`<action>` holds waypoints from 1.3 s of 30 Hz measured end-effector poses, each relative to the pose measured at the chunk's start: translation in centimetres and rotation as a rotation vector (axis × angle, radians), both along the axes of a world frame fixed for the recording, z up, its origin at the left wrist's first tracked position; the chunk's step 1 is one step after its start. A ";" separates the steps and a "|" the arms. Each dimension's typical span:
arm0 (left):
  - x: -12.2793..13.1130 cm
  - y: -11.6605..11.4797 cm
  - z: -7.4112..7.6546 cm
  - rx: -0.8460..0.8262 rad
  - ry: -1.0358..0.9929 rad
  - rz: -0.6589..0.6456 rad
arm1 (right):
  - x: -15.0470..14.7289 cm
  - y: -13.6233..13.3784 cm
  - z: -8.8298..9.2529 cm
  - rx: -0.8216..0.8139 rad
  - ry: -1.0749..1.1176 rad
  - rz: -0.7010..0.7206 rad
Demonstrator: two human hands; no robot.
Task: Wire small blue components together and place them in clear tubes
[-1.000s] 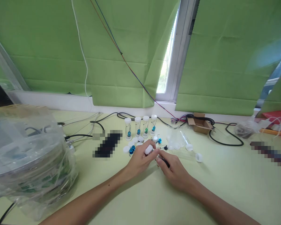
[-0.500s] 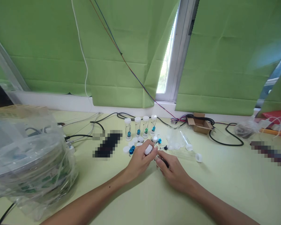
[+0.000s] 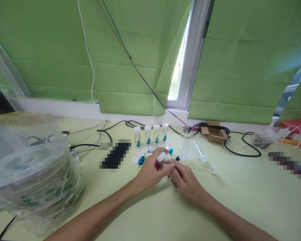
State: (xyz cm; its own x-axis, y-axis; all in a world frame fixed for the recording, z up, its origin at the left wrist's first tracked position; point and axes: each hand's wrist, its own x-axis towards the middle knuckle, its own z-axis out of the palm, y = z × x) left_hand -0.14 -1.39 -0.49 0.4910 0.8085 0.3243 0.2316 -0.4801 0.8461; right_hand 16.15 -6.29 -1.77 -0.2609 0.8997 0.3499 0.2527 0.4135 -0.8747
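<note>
My left hand (image 3: 150,170) is closed around the white cap (image 3: 161,156) at the upper end of a clear tube (image 3: 167,162). Farther down the same tube my right hand (image 3: 187,183) is closed, its thumb meeting my left thumb. Fingers cover most of the tube, and its contents cannot be made out. Just beyond my hands lie white caps (image 3: 135,160), blue metal pieces (image 3: 141,160), another blue piece on a bent wire (image 3: 171,151) and a small black piece (image 3: 177,158). Several capped tubes (image 3: 147,136) holding blue or green pieces stand upright behind them.
Clear tubes (image 3: 190,150) lie right of my hands, one with a white end (image 3: 213,169). A cardboard box (image 3: 214,134) and black cable (image 3: 245,155) are behind. At left stand a pixelated dark object (image 3: 116,155) and a plastic-wrapped reel (image 3: 35,177).
My left thumb has moved right onto the tube near my right hand. The white cap has tilted and risen slightly. The dark object seen in my right hand no longer shows.
</note>
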 end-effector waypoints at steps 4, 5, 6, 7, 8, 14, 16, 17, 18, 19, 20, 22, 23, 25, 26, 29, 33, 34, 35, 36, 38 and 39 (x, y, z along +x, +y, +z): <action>0.2 -0.3 -0.1 0.016 0.016 0.002 | 0.0 0.3 -0.3 -0.085 0.132 0.012; 0.2 -0.3 -0.1 0.020 0.015 0.008 | 0.0 0.4 -0.4 -0.099 0.159 0.015; 0.3 -0.3 -0.1 0.023 0.011 0.012 | 0.0 0.5 -0.4 -0.110 0.183 0.020; 0.3 -0.3 -0.2 0.024 0.005 0.014 | 0.0 0.6 -0.4 -0.118 0.205 0.024; 0.4 -0.3 -0.2 0.026 -0.002 0.012 | -0.1 0.6 -0.4 -0.124 0.225 0.030; 0.4 -0.1 -0.3 0.053 -0.028 0.036 | -0.1 1.0 -0.2 -0.185 0.320 0.067; 0.4 0.0 -0.3 0.065 -0.037 0.038 | -0.1 1.0 -0.3 -0.202 0.342 0.069; 0.4 0.0 -0.3 0.074 -0.040 0.039 | -0.1 1.1 -0.4 -0.209 0.349 0.070; 0.4 0.0 -0.3 0.084 -0.041 0.041 | -0.1 1.1 -0.4 -0.215 0.355 0.070; 0.4 -0.1 -0.3 0.094 -0.041 0.044 | -0.1 1.1 -0.5 -0.219 0.359 0.071; 0.4 -0.1 -0.4 0.102 -0.040 0.048 | -0.1 1.1 -0.5 -0.221 0.361 0.073; 0.3 -0.2 -0.4 0.113 -0.041 0.051 | -0.1 1.1 -0.5 -0.218 0.359 0.078; 0.3 -0.2 -0.4 0.116 -0.043 0.051 | -0.1 1.1 -0.4 -0.216 0.357 0.081; 0.3 -0.3 -0.3 0.126 -0.047 0.050 | -0.1 1.1 -0.3 -0.217 0.351 0.085; 0.3 -0.3 -0.3 0.133 -0.048 0.050 | -0.1 1.1 -0.3 -0.219 0.348 0.086; 0.3 -0.4 -0.3 0.161 -0.042 0.050 | -0.1 1.1 -0.3 -0.222 0.353 0.084; 0.3 -0.3 -0.3 0.172 -0.031 0.044 | -0.1 1.1 -0.4 -0.225 0.371 0.080; 0.3 -0.3 -0.4 0.176 -0.025 0.045 | -0.1 1.0 -0.3 -0.229 0.375 0.075; 0.3 -0.3 -0.4 0.182 -0.016 0.044 | -0.1 0.9 -0.3 -0.234 0.380 0.069; 0.3 -0.3 -0.5 0.192 -0.006 0.040 | -0.1 0.9 -0.2 -0.238 0.386 0.057; 0.4 -0.3 -0.6 0.220 0.017 0.018 | -0.1 0.7 -0.1 -0.234 0.389 0.036; 0.4 -0.3 -0.6 0.235 0.027 0.001 | -0.1 0.7 0.0 -0.232 0.387 0.025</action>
